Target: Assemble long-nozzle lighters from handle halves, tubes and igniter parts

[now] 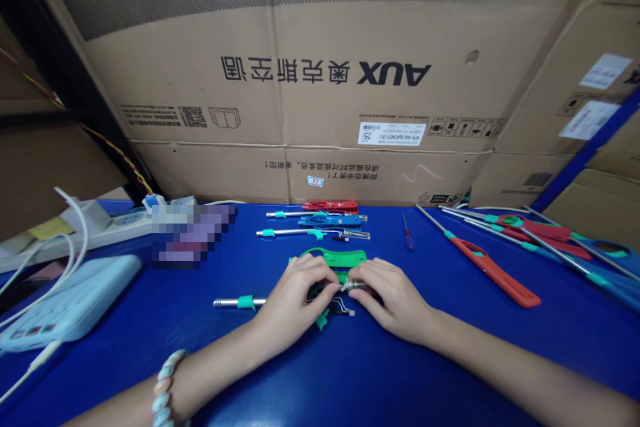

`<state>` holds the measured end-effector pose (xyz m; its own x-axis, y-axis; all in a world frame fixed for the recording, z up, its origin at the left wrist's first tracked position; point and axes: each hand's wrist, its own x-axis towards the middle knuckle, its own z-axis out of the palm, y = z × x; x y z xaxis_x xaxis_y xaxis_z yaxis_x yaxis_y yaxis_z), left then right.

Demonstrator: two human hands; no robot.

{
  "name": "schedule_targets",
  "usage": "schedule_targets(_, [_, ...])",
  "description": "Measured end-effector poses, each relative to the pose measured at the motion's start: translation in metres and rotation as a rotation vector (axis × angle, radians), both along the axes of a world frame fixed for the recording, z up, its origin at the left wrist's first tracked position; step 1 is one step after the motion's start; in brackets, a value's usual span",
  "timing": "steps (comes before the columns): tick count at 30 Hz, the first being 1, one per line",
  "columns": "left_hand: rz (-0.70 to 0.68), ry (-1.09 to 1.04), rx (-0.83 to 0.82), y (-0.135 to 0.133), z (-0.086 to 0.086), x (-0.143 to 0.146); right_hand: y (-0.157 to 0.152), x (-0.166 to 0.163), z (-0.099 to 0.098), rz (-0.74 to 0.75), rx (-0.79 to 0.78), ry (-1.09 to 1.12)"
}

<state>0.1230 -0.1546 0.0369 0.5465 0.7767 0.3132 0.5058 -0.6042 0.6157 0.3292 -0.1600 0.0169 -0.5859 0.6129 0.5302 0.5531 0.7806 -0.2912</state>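
My left hand (305,287) and my right hand (393,297) meet over the blue tabletop. In my right fingers is a small clear lighter fuel tank (354,285) with a whitish end facing left. The left thumb and index finger are pinched right at that end; what is between them is too small to make out. Under and left of my left hand lies a metal lighter tube (230,303) with a teal collar. Thin wires and a black igniter piece (343,311) lie just below the fingers. Behind the hands is a green lighter casing half (345,258), partly covered.
Farther back lie blue (345,221) and red (340,206) casing halves with tubes. A small screwdriver (409,240) and an orange-red long lighter (493,270) are to the right, beside several others. A light-blue device (90,300) with cables is left. A cardboard wall (320,13) stands behind.
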Motion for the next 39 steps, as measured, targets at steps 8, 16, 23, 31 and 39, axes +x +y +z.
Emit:
schedule_targets(8, [0.007, 0.022, -0.005, -0.001, -0.003, 0.001, -0.001, -0.002, 0.0, 0.018, 0.016, -0.023])
schedule_targets(16, [0.004, 0.068, 0.055, -0.003, -0.006, 0.001, 0.0, -0.002, -0.003, 0.008, 0.049, -0.09])
schedule_targets(23, [-0.034, 0.073, 0.11, -0.003, -0.008, 0.001, -0.002, -0.005, -0.002, 0.037, 0.095, -0.165])
schedule_targets(31, [0.008, 0.068, 0.097, -0.004, -0.007, 0.002, -0.01, -0.01, -0.003, -0.055, 0.086, -0.12])
schedule_targets(39, [0.016, 0.066, 0.089, -0.005, -0.009, 0.003, -0.01, -0.011, -0.006, -0.063, 0.013, -0.073])
